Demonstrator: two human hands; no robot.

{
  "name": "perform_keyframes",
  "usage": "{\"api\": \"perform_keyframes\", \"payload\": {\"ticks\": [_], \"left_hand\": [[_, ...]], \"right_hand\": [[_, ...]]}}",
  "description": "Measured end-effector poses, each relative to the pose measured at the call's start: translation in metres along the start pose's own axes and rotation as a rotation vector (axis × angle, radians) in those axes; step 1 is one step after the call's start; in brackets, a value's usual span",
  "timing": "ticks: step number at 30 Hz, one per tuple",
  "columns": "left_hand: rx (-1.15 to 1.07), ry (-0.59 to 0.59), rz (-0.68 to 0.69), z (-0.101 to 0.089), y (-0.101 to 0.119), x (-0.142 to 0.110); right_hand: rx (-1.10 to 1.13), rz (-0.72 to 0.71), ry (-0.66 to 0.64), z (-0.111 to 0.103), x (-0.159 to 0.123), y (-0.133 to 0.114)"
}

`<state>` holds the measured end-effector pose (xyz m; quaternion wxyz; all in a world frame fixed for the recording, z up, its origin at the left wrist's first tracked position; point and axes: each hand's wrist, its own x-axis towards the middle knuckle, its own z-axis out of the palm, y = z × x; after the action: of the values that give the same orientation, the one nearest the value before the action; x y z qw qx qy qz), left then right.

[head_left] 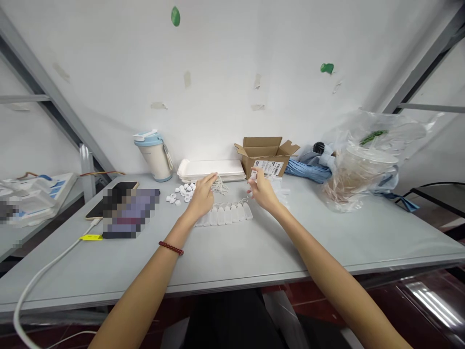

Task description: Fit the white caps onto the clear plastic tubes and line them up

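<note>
Lying side by side in a short row near the middle of the grey counter [232, 254], the translucent plastic pieces [228, 214] have rounded ends, and thin pale cord runs along their far edge. Just beyond the row is a loose tangle of whitish cords [220, 186], and to its left a scatter of small white caps [186, 192]. The left hand [203, 196] is between the caps and the cords, its fingers held together and pointing forward; whether they grip anything I cannot tell. The right hand [262, 188] is raised past the right end of the row, its fingers curled with something small and pale showing between them, but whether they are closed on it I cannot tell. More clear plastic [284, 192] lies just right of that hand. A dark red beaded bracelet [170, 248] circles the left wrist. Behind the hands, a stack of white trays [212, 168] sits by the wall beside an open cardboard box [248, 165]. Farther left stand a cream and blue tumbler [153, 156] and, nearer, flat devices partly blurred out, with a white cable [54, 261] trailing off; on the right are a blue cloth bundle [308, 169] and a bulging clear plastic bag [358, 174].
</note>
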<state>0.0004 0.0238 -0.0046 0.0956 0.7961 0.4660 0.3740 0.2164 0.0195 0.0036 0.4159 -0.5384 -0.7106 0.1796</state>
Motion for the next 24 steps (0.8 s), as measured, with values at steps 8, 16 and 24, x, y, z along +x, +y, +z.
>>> {"api": "perform_keyframes", "payload": {"ticks": [8, 16, 24], "left_hand": [[-0.768, 0.055, -0.331, -0.009, 0.015, 0.000], [-1.176, -0.112, -0.414, -0.017, 0.032, -0.006], [-0.976, -0.086, -0.439, -0.007, 0.034, -0.009]], "right_hand": [[-0.171, -0.171, -0.097, 0.005, -0.010, -0.018], [-0.378, -0.196, -0.169, 0.008, -0.016, -0.028], [-0.397, -0.242, -0.164, 0.010, -0.019, -0.030]]}}
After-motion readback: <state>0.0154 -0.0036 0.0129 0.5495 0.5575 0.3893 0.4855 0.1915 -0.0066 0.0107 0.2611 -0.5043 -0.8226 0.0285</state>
